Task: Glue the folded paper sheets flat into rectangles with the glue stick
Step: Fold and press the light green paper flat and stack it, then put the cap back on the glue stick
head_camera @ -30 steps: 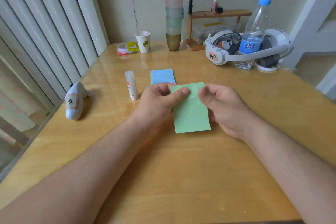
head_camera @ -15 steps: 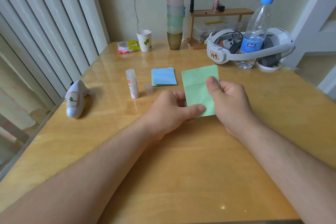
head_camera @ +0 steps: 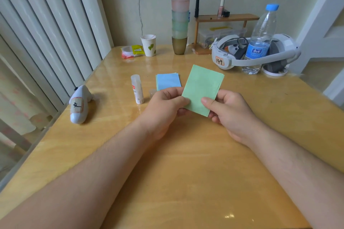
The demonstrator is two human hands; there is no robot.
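Green folded sheet [head_camera: 202, 89] is pinched at its near corners by left hand [head_camera: 164, 107] and right hand [head_camera: 229, 109], lifted off the table. Looks like pressing/checking; glue stick [head_camera: 137, 89], uncapped just left of the left hand, is probably needed next.

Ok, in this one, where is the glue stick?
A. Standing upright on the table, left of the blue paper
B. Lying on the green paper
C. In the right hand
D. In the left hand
A: the glue stick stands upright on the table left of the blue paper, while the left hand and right hand both pinch the green paper.
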